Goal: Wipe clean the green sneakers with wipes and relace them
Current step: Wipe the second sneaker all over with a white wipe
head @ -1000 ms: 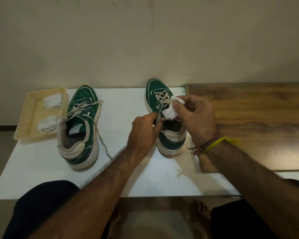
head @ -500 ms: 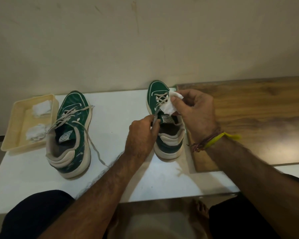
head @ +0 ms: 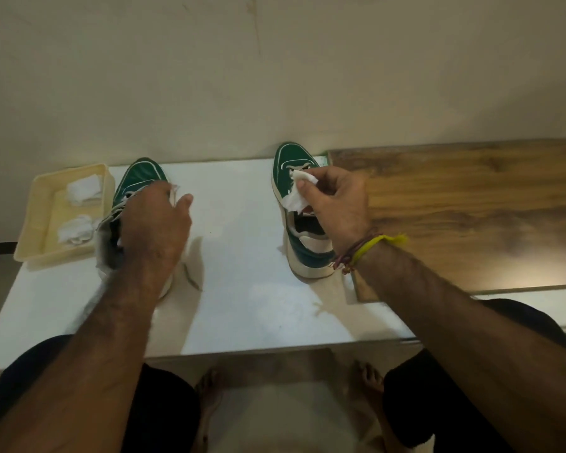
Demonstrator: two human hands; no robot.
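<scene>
Two green sneakers with cream soles stand on the white table [head: 242, 289], toes pointing away from me. My left hand [head: 154, 223] lies over the middle of the left sneaker [head: 141, 176] and grips it from above, thumb out on the shoe's right side; it hides the laces and the opening. A loose lace end [head: 192, 279] trails on the table beside this shoe. My right hand [head: 337, 204] pinches a crumpled white wipe [head: 294, 199] just above the tongue of the right sneaker [head: 288, 156].
A cream plastic tray [head: 30, 223] at the table's left end holds two crumpled white wipes [head: 84, 189]. A wooden board [head: 471, 207] lies along the right, next to the right sneaker. A wall rises right behind the table. My knees and bare feet are below the front edge.
My left hand has left the right sneaker's laces and moved left onto the left sneaker. My right hand has stayed over the right sneaker with the wipe.
</scene>
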